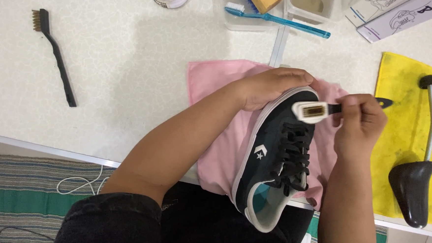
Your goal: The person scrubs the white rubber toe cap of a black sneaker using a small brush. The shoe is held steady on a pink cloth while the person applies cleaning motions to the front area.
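Observation:
A black sneaker with black laces and a white sole lies on a pink cloth at the table's front edge, toe pointing away from me. My left hand wraps over the toe of the sneaker and holds it. My right hand grips a small brush with a white head and dark handle, its bristle face turned up toward me, hovering just above the sneaker's toe and laces.
A black wire brush lies at the far left. A blue toothbrush and clear containers sit at the back. On the right a yellow cloth bears a black shoe tree. White boxes lie back right.

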